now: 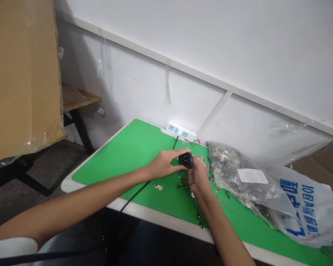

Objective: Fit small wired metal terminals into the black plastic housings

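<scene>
Above the green tabletop, my left hand point(162, 162) grips a black round housing point(185, 160) between thumb and fingers. My right hand point(199, 176) is closed, its fingertips against the right side of the housing. A short bit of red wire point(194, 157) shows by those fingertips, and a thin dark wire point(189, 184) sticks out beside the palm. Exactly what the right fingers pinch is hidden. Small metal parts with dark leads point(183, 180) lie under and around the hands. Two pale flat pieces point(158, 187) rest on the green surface left of them.
A white power strip point(181, 131) lies at the table's back edge, with a black cable point(135, 194) running from it across the table point(119, 155). On the right sit a clear bag of metal parts point(233, 166) and a printed white bag point(308, 207). Cardboard point(22, 81) hangs at left.
</scene>
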### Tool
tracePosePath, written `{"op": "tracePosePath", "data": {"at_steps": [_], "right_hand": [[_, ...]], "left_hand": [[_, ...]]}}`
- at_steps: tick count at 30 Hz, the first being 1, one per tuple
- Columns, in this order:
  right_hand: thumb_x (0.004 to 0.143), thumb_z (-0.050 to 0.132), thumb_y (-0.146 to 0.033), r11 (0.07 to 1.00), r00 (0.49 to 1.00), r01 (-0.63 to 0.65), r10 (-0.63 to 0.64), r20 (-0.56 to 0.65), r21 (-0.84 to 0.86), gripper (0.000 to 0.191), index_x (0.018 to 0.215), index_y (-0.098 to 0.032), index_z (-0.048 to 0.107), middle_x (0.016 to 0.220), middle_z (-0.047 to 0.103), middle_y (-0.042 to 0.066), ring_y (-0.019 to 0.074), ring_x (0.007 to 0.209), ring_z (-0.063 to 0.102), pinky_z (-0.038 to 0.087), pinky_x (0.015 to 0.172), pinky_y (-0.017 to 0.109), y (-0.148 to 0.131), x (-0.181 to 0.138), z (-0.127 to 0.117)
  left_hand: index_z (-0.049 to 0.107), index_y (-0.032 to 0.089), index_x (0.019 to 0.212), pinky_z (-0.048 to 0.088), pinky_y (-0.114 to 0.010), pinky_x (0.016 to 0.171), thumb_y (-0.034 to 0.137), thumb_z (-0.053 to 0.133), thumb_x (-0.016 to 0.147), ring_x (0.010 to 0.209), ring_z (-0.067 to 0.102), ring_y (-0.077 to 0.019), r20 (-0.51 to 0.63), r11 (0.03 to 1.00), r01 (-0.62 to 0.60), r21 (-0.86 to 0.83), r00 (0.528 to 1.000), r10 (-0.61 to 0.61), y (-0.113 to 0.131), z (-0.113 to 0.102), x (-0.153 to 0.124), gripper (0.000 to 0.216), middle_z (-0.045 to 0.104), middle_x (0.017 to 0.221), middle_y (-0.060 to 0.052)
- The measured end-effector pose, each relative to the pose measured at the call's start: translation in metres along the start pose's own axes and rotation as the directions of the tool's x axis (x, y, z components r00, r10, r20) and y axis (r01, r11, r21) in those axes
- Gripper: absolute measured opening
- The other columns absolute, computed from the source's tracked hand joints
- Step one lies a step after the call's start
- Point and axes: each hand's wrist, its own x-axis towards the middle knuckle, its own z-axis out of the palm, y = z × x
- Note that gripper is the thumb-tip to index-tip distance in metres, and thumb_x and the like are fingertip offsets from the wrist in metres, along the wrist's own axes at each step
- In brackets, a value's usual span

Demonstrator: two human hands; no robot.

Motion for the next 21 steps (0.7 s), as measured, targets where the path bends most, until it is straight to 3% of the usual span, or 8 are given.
{"op": "tracePosePath", "data": {"at_steps": [9, 21], "right_hand": [[0.063, 0.082, -0.033, 0.999, 0.998, -0.012, 0.014, -0.066, 0.031, 0.021, 0.072, -0.019, 0.069, 0.069, 0.064, -0.004, 0.0123, 0.064, 0.057, 0.049, 0.058, 0.023, -0.0006, -0.0049, 0.0047], [0.065, 0.086, -0.033, 0.999, 0.999, -0.032, 0.032, 0.014, 0.011, 0.024, 0.075, -0.019, 0.069, 0.074, 0.067, -0.003, 0.0133, 0.068, 0.061, 0.052, 0.061, 0.025, -0.0032, -0.0024, 0.0011]], "left_hand": [[0.060, 0.027, 0.147, 0.058, -0.044, 0.113, 0.034, 0.081, 0.091, 0.129, 0.070, -0.0262, 0.000, 1.000, -0.005, 0.024, 1.000, 0.005, 0.0025, -0.0009, -0.0015, 0.061, 0.071, 0.141, -0.007], [0.058, 0.026, 0.148, 0.057, -0.043, 0.113, 0.034, 0.076, 0.094, 0.131, 0.069, -0.0255, 0.021, 0.997, -0.075, 0.035, 0.997, 0.074, -0.0022, -0.0041, 0.0012, 0.058, 0.070, 0.143, -0.008]]}}
